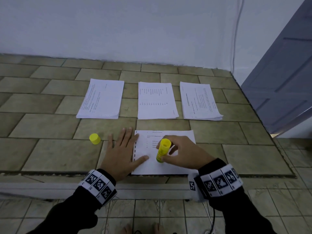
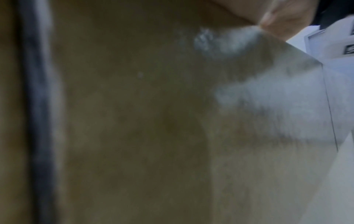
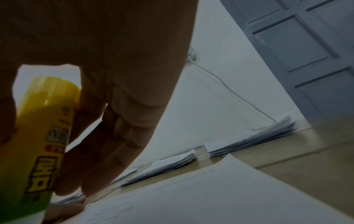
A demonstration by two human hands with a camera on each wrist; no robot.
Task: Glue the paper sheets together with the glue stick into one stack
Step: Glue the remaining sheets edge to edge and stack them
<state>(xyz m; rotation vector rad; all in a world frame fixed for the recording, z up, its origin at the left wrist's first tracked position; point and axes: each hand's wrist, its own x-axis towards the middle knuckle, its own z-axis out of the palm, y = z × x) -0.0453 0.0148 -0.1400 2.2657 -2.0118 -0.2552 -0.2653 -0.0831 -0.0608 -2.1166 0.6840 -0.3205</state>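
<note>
A printed paper sheet (image 1: pixel 179 166) lies on the tiled ledge in front of me. My left hand (image 1: pixel 121 149) lies flat with straight fingers, thumb and fingertips pressing the sheet's left edge. My right hand (image 1: pixel 180 152) grips a yellow glue stick (image 1: pixel 162 150), uncapped, standing upright on the sheet. In the right wrist view the glue stick (image 3: pixel 42 144) sits between curled fingers above the sheet (image 3: pixel 220 197). Its yellow cap (image 1: pixel 95 139) stands on the tiles left of my left hand. Three paper stacks lie farther back: left (image 1: pixel 101 98), middle (image 1: pixel 157 100), right (image 1: pixel 200 100).
A white wall (image 1: pixel 135 31) bounds the ledge at the back, with a cable (image 1: pixel 236 31) running down it. A grey door (image 1: pixel 283 81) stands at the right. The ledge's front edge (image 1: pixel 152 186) drops to a tiled floor below my wrists.
</note>
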